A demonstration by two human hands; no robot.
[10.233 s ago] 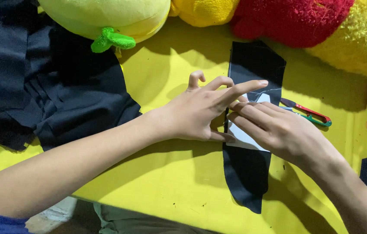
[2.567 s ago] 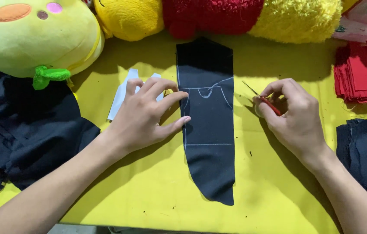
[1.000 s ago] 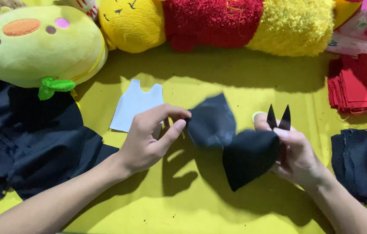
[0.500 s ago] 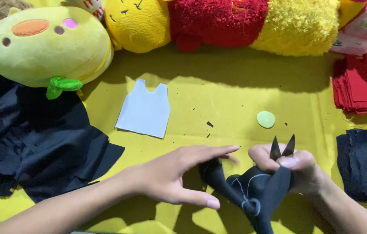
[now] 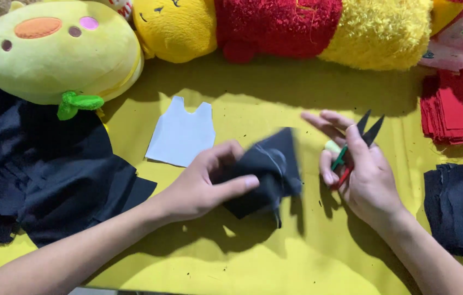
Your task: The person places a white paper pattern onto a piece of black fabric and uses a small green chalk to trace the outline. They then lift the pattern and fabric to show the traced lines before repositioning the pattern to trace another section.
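My left hand [image 5: 201,183] grips a crumpled piece of black fabric [image 5: 267,172] above the yellow tabletop [image 5: 275,106], thumb on top of the cloth. My right hand [image 5: 360,172] holds small scissors [image 5: 360,139] with black blades pointing up and apart; its fingers are partly spread and it is just right of the fabric, not touching it. A white shirt-shaped paper pattern [image 5: 180,134] lies flat behind my left hand. A small pale green disc [image 5: 331,146] peeks out behind my right fingers.
Plush toys line the far edge: a yellow-green one [image 5: 51,52], a yellow one [image 5: 179,27], a red and yellow one [image 5: 319,30]. A heap of black cloth [image 5: 40,175] lies left. Red fabric squares [image 5: 458,106] and black fabric squares [image 5: 461,207] are stacked at the right.
The long flat black strip has been lifted and bunched. It passed from my right hand to my left hand, which now holds it alone; my right hand has moved apart with the scissors.
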